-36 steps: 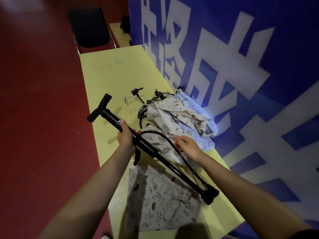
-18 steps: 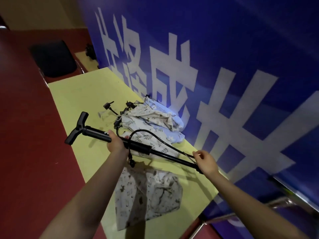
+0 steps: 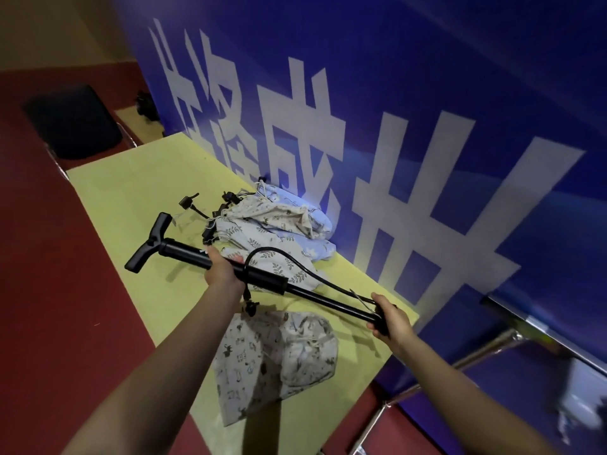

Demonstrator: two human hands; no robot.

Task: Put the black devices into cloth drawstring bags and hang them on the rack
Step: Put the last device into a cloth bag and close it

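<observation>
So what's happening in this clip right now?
A person holds a long black pump above a yellow table, the left hand gripping its barrel, the right hand its lower end. An empty patterned cloth bag lies flat below it; more bags are piled by the blue wall. Nothing is bagged yet.

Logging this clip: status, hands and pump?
Left hand grips pump barrel; right hand grips its base end. Pump above printed bag, not bagged. Nothing in the way.
</observation>
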